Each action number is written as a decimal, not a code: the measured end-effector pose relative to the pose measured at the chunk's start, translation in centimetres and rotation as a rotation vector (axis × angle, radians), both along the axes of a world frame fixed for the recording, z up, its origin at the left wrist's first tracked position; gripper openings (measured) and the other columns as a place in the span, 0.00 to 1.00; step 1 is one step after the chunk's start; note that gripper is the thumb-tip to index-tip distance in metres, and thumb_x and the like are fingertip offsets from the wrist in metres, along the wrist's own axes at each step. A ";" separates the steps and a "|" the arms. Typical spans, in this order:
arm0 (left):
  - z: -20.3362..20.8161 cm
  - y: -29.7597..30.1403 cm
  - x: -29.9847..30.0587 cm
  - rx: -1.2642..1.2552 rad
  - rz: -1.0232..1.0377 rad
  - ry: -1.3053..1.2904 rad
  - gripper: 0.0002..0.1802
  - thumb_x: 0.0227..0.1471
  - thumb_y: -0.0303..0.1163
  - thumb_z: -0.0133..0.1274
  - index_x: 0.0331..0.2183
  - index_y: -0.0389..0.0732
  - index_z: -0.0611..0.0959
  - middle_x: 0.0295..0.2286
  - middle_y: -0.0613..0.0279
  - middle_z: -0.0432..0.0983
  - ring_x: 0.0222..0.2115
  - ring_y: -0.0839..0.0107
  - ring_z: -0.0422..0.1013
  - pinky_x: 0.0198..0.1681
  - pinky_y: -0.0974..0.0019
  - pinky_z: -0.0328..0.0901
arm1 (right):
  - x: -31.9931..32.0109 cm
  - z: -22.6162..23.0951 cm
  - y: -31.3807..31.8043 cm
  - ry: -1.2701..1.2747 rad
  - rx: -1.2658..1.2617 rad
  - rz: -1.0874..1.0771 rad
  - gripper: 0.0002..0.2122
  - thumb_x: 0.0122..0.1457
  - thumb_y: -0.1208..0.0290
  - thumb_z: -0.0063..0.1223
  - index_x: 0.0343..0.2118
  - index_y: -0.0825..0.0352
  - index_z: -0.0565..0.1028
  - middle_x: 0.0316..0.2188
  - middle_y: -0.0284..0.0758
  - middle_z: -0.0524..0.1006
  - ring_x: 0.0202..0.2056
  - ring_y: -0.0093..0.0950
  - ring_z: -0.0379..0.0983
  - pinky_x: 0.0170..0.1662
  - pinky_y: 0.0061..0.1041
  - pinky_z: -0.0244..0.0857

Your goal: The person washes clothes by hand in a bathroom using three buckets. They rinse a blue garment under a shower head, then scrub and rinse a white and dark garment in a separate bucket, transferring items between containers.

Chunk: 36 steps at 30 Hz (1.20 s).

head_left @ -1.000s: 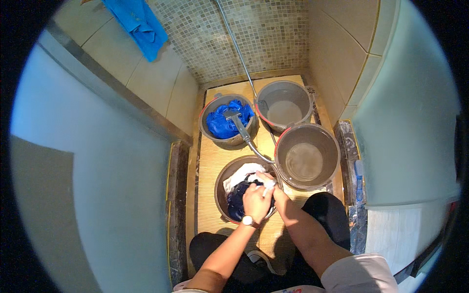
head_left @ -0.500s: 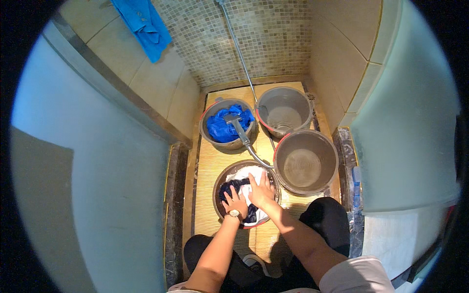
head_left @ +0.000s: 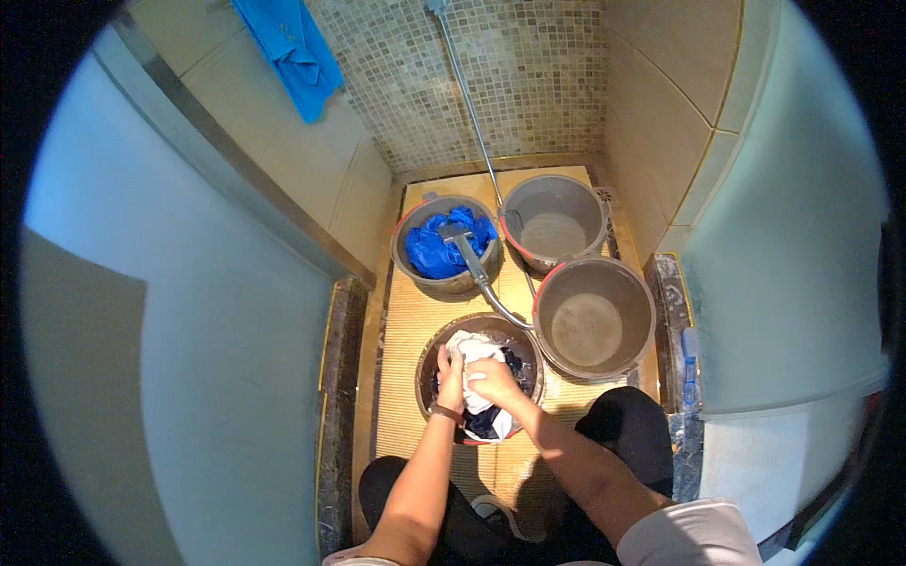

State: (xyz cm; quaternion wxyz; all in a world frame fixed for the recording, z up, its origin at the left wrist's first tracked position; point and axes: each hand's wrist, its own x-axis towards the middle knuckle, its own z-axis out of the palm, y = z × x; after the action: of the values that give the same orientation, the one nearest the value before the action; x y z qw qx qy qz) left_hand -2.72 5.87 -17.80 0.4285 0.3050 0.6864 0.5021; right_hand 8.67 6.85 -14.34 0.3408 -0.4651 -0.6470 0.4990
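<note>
Shift since the earlier frame: the left hand (head_left: 450,381) and right hand (head_left: 494,382), then spread flat, are brought close together, and the white cloth (head_left: 481,350) is bunched between them.
Left hand: pressed upright against the cloth's left side; whether it is closed cannot be told.
Right hand: clamped on the white cloth, fingers curled.
Round basin (head_left: 425,387): the white cloth is held inside, over navy cloth (head_left: 483,421).
Far-left bucket (head_left: 455,284): filled with blue cloth (head_left: 431,253), topped by a shower head (head_left: 456,232).

Pale sleeve (head_left: 691,536), black trousers (head_left: 627,432), brown wristband (head_left: 445,412)
</note>
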 end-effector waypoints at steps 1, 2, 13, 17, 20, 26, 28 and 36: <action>1.0 0.1 -0.3 0.025 -0.052 -0.120 0.31 0.49 0.51 0.45 0.44 0.32 0.69 0.42 0.48 0.67 0.42 0.63 0.64 0.43 0.64 0.58 | -0.5 1.5 -0.8 0.055 0.016 0.017 0.07 0.39 0.70 0.52 0.22 0.66 0.74 0.22 0.42 0.74 0.28 0.33 0.72 0.35 0.27 0.63; 0.0 0.4 -1.5 -0.058 -0.146 -0.246 0.19 0.48 0.41 0.49 0.34 0.33 0.73 0.26 0.61 0.71 0.25 0.74 0.66 0.29 0.70 0.63 | 0.0 1.9 -1.2 0.082 -0.062 0.048 0.09 0.41 0.70 0.51 0.26 0.68 0.74 0.23 0.39 0.74 0.30 0.30 0.70 0.36 0.27 0.62; 7.7 -3.7 7.6 0.305 -0.533 1.118 0.13 0.41 0.35 0.51 0.11 0.41 0.75 0.16 0.60 0.70 0.22 0.64 0.66 0.25 0.60 0.54 | 3.5 -1.3 1.3 0.767 -0.832 -0.203 0.08 0.50 0.65 0.52 0.27 0.65 0.73 0.16 0.29 0.71 0.17 0.19 0.67 0.23 0.18 0.62; 5.0 0.0 2.1 0.425 -0.362 0.824 0.13 0.44 0.31 0.45 0.13 0.36 0.75 0.13 0.52 0.68 0.16 0.53 0.65 0.18 0.58 0.59 | 0.9 2.5 0.7 0.767 -0.848 -0.441 0.07 0.53 0.69 0.47 0.30 0.68 0.72 0.23 0.33 0.73 0.23 0.23 0.69 0.26 0.22 0.63; 5.5 0.0 0.9 -0.153 -0.412 0.842 0.10 0.49 0.31 0.40 0.29 0.37 0.75 0.36 0.50 0.66 0.41 0.55 0.61 0.41 0.43 0.51 | 1.8 2.9 1.0 0.095 -0.391 -0.186 0.11 0.49 0.64 0.48 0.31 0.66 0.74 0.24 0.39 0.74 0.25 0.33 0.69 0.28 0.30 0.63; 0.1 -2.4 1.6 -0.596 -0.727 1.186 0.24 0.51 0.36 0.30 0.49 0.37 0.62 0.54 0.45 0.44 0.56 0.48 0.39 0.51 0.32 0.33 | 1.5 0.0 -1.1 -0.793 0.137 -0.154 0.15 0.48 0.60 0.46 0.38 0.59 0.73 0.51 0.48 0.58 0.47 0.42 0.61 0.43 0.40 0.59; -0.1 -2.4 1.5 -0.598 -0.733 1.243 0.24 0.51 0.35 0.30 0.48 0.36 0.65 0.54 0.46 0.46 0.56 0.50 0.41 0.51 0.33 0.33 | 1.0 -2.5 -1.5 -0.867 0.270 -0.150 0.14 0.52 0.63 0.39 0.40 0.58 0.73 0.50 0.46 0.61 0.49 0.40 0.60 0.44 0.38 0.59; 3.8 -1.7 1.5 -0.082 -0.054 0.900 0.12 0.44 0.33 0.45 0.17 0.37 0.73 0.23 0.56 0.69 0.26 0.64 0.64 0.33 0.55 0.56 | 1.3 -3.6 1.2 -0.192 -0.419 -0.207 0.10 0.44 0.67 0.53 0.27 0.68 0.75 0.28 0.40 0.76 0.31 0.28 0.73 0.35 0.27 0.65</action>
State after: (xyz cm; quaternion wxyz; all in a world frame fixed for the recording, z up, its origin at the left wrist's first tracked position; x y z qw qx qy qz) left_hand -1.18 4.13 -13.98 0.1121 0.4936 0.8156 0.2804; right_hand 9.98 8.10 -17.90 0.2233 -0.6347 -0.5079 0.5379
